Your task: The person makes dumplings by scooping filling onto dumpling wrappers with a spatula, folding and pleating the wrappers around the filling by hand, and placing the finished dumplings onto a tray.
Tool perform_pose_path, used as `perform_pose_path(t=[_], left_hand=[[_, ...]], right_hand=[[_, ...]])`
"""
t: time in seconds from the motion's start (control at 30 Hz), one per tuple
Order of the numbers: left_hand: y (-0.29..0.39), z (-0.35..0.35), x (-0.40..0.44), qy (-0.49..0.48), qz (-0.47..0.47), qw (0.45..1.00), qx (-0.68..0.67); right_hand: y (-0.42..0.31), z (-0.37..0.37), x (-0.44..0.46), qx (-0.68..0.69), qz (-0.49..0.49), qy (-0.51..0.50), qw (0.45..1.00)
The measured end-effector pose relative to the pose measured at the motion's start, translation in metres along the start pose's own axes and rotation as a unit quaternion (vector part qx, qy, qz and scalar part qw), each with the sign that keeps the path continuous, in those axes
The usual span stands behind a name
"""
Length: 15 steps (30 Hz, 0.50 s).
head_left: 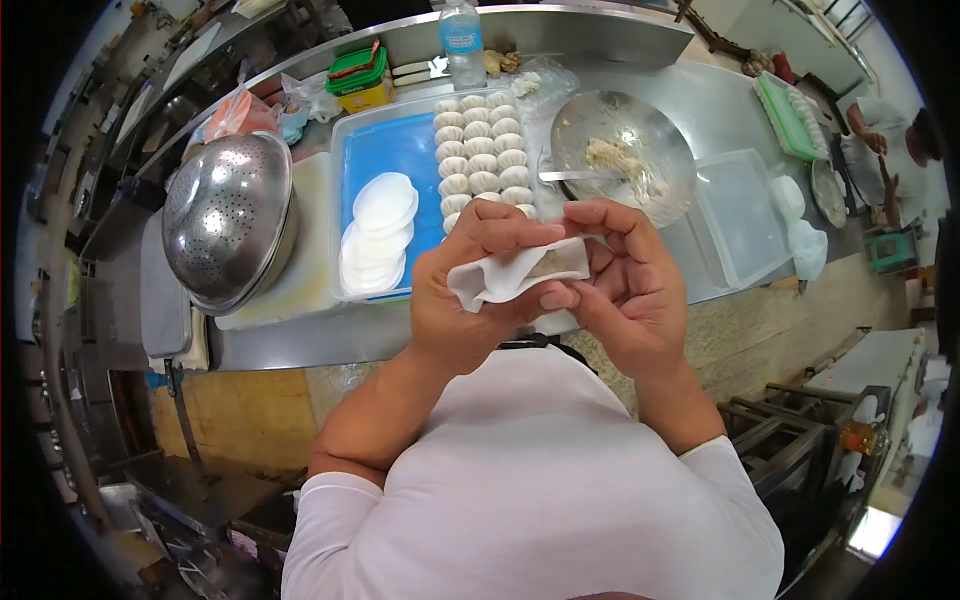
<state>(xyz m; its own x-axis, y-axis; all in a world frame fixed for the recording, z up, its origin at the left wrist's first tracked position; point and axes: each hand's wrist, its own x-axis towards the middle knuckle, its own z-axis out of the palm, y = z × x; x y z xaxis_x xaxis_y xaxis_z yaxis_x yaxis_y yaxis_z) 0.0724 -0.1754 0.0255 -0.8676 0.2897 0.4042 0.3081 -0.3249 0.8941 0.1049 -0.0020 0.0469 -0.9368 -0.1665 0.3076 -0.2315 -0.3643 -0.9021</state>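
Observation:
A white dough wrapper (515, 275), partly folded with some filling showing faintly, is pinched between both hands in front of the chest. My left hand (475, 275) holds its left part, with the loose edge hanging over the fingers. My right hand (635, 290) grips the right end with thumb and fingertips. Behind the hands, a tray (385, 150) with a blue base holds rows of pleated dumplings (480, 150) and overlapping round wrappers (378, 235). To the right, a steel bowl (570, 130) contains pale filling (615, 155) and a metal utensil (570, 175).
A perforated steel colander (228, 215) stands on the left beside a cutting board (315, 220). At the back are a water bottle (461, 45) and a green-lidded tub (360, 80). An empty-looking clear container (740, 220) lies on the right. Another person (890, 150) is at the far right.

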Motion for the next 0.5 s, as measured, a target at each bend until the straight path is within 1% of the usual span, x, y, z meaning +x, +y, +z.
perform_pose_path(t=[0.03, 0.07, 0.13, 0.17, 0.23, 0.27, 0.3, 0.37, 0.43, 0.47, 0.5], left_hand=[[0.003, -0.005, -0.001, 0.012, 0.003, 1.000, -0.007], [0.004, -0.011, -0.002, 0.006, 0.020, 1.000, 0.007], [0.007, -0.019, -0.005, 0.016, 0.014, 1.000, -0.005], [0.008, -0.022, -0.007, 0.024, 0.006, 1.000, -0.013], [0.005, -0.029, -0.009, 0.023, -0.001, 0.999, -0.022], [0.004, -0.032, -0.011, 0.020, -0.008, 0.999, -0.029], [0.005, -0.034, -0.012, 0.021, -0.008, 0.999, -0.031], [0.007, -0.038, -0.014, 0.014, -0.021, 1.000, -0.018], [0.011, -0.041, -0.014, 0.008, -0.013, 1.000, 0.004], [0.014, -0.042, -0.014, 0.002, -0.005, 1.000, 0.028], [0.020, -0.040, -0.013, 0.003, -0.005, 1.000, 0.027]], right_hand=[[0.001, 0.006, 0.002, 0.029, 0.004, 0.002, 1.000], [0.001, 0.010, 0.002, 0.025, 0.005, 0.001, 1.000], [0.005, 0.018, 0.001, 0.061, 0.034, 0.025, 0.997], [0.008, 0.019, 0.001, 0.059, 0.036, 0.025, 0.997], [0.017, 0.014, 0.000, -0.004, 0.002, -0.008, 1.000], [0.021, 0.011, -0.002, -0.005, 0.003, -0.008, 1.000], [0.024, 0.008, -0.004, -0.076, -0.015, -0.010, 0.997], [0.027, 0.010, -0.003, -0.147, -0.033, -0.014, 0.988], [0.028, 0.019, 0.004, -0.107, -0.087, -0.002, 0.990], [0.025, 0.028, 0.005, -0.107, -0.086, -0.003, 0.991], [0.019, 0.040, 0.006, -0.050, -0.044, 0.041, 0.997]])
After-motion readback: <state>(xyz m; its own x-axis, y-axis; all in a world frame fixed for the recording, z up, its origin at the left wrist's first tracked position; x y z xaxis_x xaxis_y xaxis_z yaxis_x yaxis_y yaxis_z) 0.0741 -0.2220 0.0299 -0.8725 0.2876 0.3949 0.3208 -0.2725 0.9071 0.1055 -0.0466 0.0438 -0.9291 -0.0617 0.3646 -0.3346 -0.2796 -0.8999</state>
